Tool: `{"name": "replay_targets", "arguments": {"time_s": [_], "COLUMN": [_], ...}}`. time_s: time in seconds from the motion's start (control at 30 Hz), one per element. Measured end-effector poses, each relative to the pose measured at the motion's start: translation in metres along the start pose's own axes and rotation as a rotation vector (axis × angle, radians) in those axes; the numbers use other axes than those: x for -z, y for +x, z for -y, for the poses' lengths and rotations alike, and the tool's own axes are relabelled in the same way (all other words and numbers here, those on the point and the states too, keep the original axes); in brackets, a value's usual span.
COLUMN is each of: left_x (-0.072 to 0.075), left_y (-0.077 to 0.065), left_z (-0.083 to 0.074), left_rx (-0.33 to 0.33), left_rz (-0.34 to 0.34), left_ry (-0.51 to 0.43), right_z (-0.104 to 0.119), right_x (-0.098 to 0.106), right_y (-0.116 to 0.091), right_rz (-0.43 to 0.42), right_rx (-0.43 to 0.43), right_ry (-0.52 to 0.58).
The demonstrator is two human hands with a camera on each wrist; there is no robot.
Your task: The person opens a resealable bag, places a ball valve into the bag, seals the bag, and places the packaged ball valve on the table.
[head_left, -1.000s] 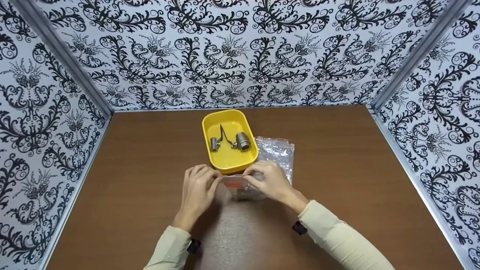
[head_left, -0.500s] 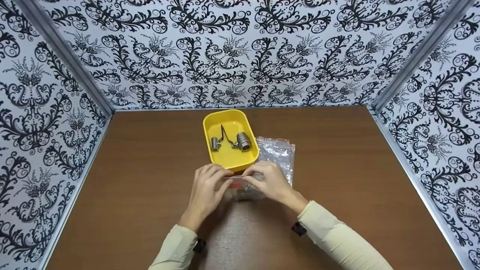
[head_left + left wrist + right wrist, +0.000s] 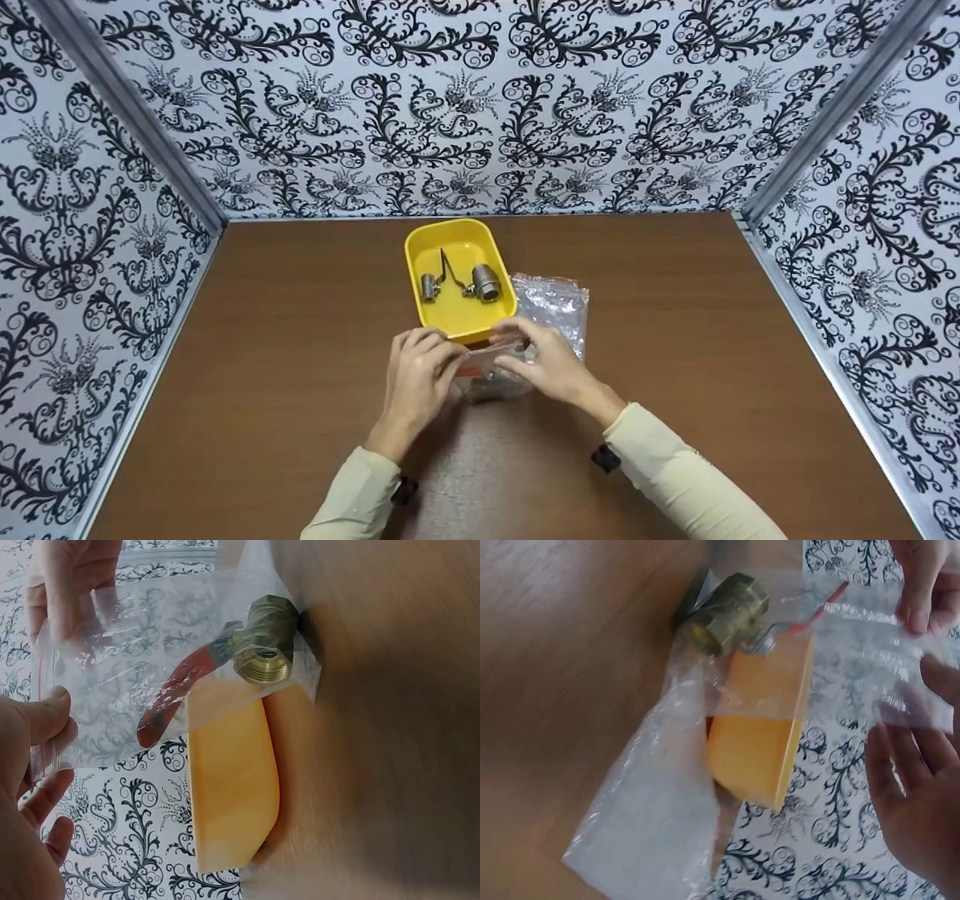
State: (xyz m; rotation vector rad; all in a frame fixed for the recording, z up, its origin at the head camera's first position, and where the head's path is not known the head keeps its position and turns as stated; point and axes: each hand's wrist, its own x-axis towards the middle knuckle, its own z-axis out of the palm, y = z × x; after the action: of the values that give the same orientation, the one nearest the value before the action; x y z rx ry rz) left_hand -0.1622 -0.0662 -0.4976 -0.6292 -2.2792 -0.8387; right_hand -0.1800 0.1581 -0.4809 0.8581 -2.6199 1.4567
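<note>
A clear zip bag (image 3: 120, 690) stands upright between my hands, in front of the yellow tray. Inside it, at the bottom, sits a brass ball valve (image 3: 268, 637) with a red lever handle (image 3: 180, 694). My left hand (image 3: 416, 382) pinches the bag's top edge by the zip strip, between thumb and fingers. On the other side, my right hand (image 3: 551, 367) has its thumb and fingers spread apart at the bag's top corner. Its fingers lie behind the film in the right wrist view, and its thumb stands clear of them.
The yellow tray (image 3: 463, 332) holds two metal valves, a larger one (image 3: 486, 283) and a smaller one (image 3: 429, 288), both with dark levers. Flat clear bags (image 3: 559, 300) lie right of it on the brown table (image 3: 300, 337). Patterned walls (image 3: 465, 112) enclose the table.
My left hand has slid right along the bag's top edge, towards my right hand. The right hand's thumb and fingers, pinching the edge before, have spread apart.
</note>
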Motion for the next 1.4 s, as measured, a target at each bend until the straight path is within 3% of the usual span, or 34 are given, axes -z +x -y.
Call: {"name": "replay_targets", "arguments": {"time_s": [0.13,0.23,0.4,0.57,0.77,1.07,1.4], "left_x": [0.000,-0.001,-0.003,-0.004,-0.003,-0.007,-0.009], "left_y": [-0.001,-0.003,-0.002,-0.001,-0.002,-0.005,-0.013], "left_z": [0.001,0.001,0.001,0.001,0.003,0.003,0.010], "left_rx": [0.029,0.053,0.079,0.099,0.140,0.170,0.201], "left_rz": [-0.010,-0.023,-0.064,-0.093,-0.086,-0.072,-0.127], "left_ry": [-0.027,-0.029,-0.020,-0.032,-0.076,-0.116,-0.145], "right_z": [-0.014,-0.026,-0.029,-0.008,-0.004,-0.028,-0.040], "right_x": [0.000,-0.004,-0.010,-0.008,-0.009,-0.007,0.031], "right_y": [-0.005,-0.010,-0.016,-0.017,-0.021,-0.027,-0.040], "right_rz": [0.087,0.123,0.054,-0.024,-0.059,-0.079,-0.183], "right_rx": [-0.063,-0.111,-0.128,-0.100,-0.018,0.090,0.028], "right_ry": [-0.035,0.025,0.176,0.185,0.123,-0.015,-0.055]}}
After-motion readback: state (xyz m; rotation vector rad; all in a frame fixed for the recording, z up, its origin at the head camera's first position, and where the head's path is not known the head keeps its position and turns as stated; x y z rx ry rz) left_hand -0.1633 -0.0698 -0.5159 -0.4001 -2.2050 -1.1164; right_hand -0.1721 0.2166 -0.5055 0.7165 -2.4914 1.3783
